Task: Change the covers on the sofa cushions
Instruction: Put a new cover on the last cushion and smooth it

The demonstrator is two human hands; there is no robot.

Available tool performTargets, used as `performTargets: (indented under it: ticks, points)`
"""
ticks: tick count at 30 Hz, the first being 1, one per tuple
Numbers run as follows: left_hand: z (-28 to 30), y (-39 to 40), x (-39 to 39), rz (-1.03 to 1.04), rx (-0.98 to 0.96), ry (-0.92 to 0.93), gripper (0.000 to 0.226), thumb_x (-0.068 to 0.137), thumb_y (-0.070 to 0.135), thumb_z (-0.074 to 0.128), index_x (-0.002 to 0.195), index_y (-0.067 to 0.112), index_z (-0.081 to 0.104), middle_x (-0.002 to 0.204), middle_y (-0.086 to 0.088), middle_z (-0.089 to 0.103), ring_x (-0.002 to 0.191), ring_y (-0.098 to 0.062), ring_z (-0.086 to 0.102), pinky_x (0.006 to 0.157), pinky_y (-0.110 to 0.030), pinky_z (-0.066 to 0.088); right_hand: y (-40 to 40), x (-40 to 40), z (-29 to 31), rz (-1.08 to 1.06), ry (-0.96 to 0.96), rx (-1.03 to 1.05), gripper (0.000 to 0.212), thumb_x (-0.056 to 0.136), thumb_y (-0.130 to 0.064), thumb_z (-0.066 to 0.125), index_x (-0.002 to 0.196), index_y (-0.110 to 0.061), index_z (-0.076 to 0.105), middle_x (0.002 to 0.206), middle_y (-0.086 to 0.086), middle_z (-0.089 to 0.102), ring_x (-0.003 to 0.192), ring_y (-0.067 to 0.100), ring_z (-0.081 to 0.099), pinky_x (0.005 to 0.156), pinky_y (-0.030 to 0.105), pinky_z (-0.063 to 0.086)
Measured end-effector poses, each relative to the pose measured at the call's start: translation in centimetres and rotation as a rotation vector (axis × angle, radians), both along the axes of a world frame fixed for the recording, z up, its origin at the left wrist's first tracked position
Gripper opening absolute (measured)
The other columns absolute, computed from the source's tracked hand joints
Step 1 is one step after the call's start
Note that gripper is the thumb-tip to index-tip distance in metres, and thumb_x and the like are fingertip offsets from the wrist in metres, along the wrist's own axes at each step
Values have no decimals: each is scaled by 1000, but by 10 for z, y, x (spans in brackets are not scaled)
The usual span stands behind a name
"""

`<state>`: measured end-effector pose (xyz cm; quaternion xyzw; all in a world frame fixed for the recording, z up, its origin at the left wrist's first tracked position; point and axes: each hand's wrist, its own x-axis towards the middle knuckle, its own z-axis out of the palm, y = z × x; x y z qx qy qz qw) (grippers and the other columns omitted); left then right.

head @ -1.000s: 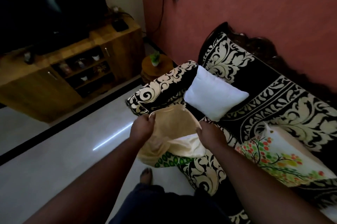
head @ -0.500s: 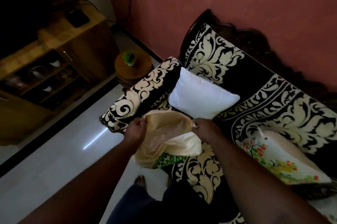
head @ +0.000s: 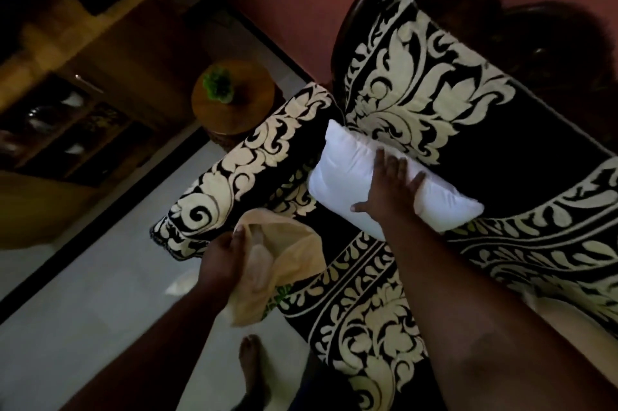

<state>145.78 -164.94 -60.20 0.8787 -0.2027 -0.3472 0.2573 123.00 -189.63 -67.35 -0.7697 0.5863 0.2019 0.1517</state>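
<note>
Reaching for bare white cushion [head: 351, 173], leaning on far sofa [head: 434, 99] back by armrest. Right hand [head: 389, 191] spread flat on it, fingers apart, not yet gripping. Left hand [head: 224, 260] pinches cream cover [head: 287, 250] mouth near seat edge. Advice: grab cushion corner, compress, feed corner-first into held-open mouth.
</note>
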Motion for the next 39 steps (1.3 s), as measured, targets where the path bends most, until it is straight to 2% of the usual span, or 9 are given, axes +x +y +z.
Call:
performTargets:
  ticks: [2, 4, 7, 10, 17, 20, 27, 33, 39]
  points:
    - [-5, -5, 0, 25, 28, -24, 59, 93, 69, 39, 74, 18, 61, 72, -9, 65, 72, -31, 65, 67, -47, 54, 9, 3, -16, 23, 60, -82, 146, 55, -59, 89, 159, -15, -2, 152, 15, 33, 142, 35, 30, 113, 72, 10]
    - [-3, -7, -1, 13, 48, -36, 55, 99, 62, 41, 77, 16, 62, 74, -7, 65, 77, -33, 65, 66, -42, 51, 23, -1, -25, 21, 78, -200, 113, 69, -43, 86, 156, -13, 21, 134, 13, 53, 123, 33, 50, 110, 61, 31]
    - [3, -3, -1, -38, 73, -72, 44, 105, 46, 43, 80, 14, 62, 80, -8, 66, 81, -28, 63, 67, -34, 39, 41, -13, -23, 60, 0, -166, 60, 87, -30, 70, 141, -18, 46, 115, 9, 68, 108, 29, 62, 92, 44, 46]
    - [9, 11, 7, -64, 62, -83, 46, 106, 45, 42, 79, 13, 61, 79, -11, 66, 81, -32, 64, 66, -36, 42, 61, -23, -4, 96, -106, -140, 36, 87, -23, 66, 122, -19, 60, 96, 9, 73, 92, 32, 68, 82, 42, 50]
    - [60, 59, 24, -36, -36, -84, 44, 108, 37, 41, 113, 3, 68, 112, -18, 70, 106, -34, 63, 83, -33, 44, 137, -66, 80, 4, -408, -194, 54, 74, -38, 77, 118, -11, 62, 99, 13, 72, 87, 35, 69, 72, 41, 56]
    - [82, 83, 30, -78, -101, -80, 45, 109, 36, 39, 113, 0, 67, 109, -20, 69, 104, -35, 63, 76, -31, 38, 184, -79, 132, -17, -452, -262, 66, 73, -42, 81, 128, -13, 59, 109, 11, 71, 95, 35, 68, 74, 39, 54]
    - [139, 141, 38, -161, -204, -42, 47, 108, 40, 38, 123, 5, 66, 120, -18, 68, 111, -36, 62, 81, -31, 41, 314, -88, 245, 50, -462, -403, 60, 73, -47, 74, 124, -18, 61, 105, 7, 72, 94, 33, 68, 72, 36, 53]
    - [171, 181, 37, -194, -238, -95, 44, 108, 38, 40, 120, 6, 68, 117, -16, 70, 111, -37, 63, 77, -29, 37, 410, -134, 293, 44, -604, -518, 52, 70, -56, 64, 104, -17, 74, 89, 7, 76, 81, 32, 71, 68, 27, 40]
    - [194, 216, 9, -145, -265, -121, 41, 106, 36, 44, 118, 6, 70, 115, -19, 71, 107, -35, 65, 91, -39, 52, 436, -194, 302, 225, -578, -555, 50, 56, -23, 92, 100, -9, 73, 93, 11, 74, 85, 34, 72, 73, 34, 52]
